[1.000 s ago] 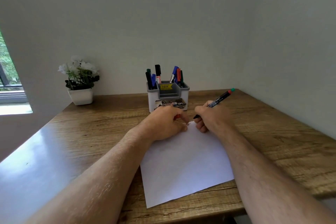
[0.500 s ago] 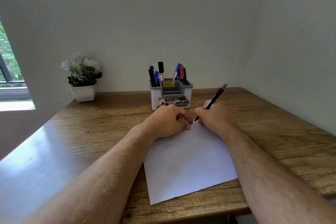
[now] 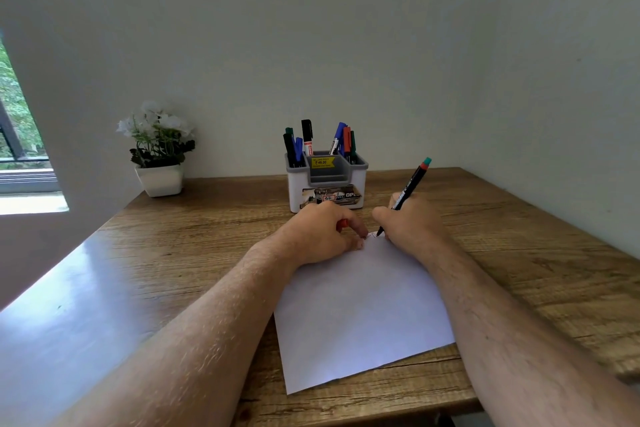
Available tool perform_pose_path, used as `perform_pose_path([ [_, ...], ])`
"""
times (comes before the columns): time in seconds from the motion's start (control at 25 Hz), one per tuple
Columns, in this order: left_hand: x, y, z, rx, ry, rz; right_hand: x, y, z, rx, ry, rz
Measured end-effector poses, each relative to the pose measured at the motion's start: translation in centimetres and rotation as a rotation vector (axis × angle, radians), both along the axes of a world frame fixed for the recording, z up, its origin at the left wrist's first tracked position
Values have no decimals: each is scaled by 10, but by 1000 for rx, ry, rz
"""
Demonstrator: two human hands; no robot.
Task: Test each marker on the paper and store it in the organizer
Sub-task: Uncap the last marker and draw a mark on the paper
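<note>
A white sheet of paper point(image 3: 360, 308) lies on the wooden table in front of me. My right hand point(image 3: 410, 229) grips a black marker point(image 3: 410, 184) with a red and green end, its tip touching the paper's far edge, where a faint line shows. My left hand point(image 3: 322, 232) rests on the paper's far left corner, curled around a small red cap point(image 3: 342, 224). Behind the hands stands the white and grey organizer point(image 3: 327, 180), with several markers upright in its left and right compartments.
A white pot with white flowers point(image 3: 160, 156) stands at the table's back left. Walls close off the back and right side. A window is at the far left. The table's near edge runs just below the paper.
The marker has tilted more upright and its tip has come down onto the paper's far edge. The left hand stays on the paper. The camera view has shifted slightly.
</note>
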State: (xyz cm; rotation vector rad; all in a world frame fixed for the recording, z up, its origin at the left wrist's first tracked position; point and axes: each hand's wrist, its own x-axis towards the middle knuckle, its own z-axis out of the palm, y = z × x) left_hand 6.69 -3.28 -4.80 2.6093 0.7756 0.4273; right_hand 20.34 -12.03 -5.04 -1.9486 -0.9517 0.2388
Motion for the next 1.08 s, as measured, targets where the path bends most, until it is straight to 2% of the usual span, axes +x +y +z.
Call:
perform_pose_path([
  [0.6,1,3,0,11,-1,-1,-1,0,-1,-19,-50,33],
  [0.88,0,-1,1,-8,23,26,0,-1,-1,5,-91,-29],
  [1.0,-2,6,-1,-71,-10,60,-4,-6,3,114,-96,19],
  [1.08,-5,7,-1,-175,-94,77,-7,-7,6,220,-80,96],
])
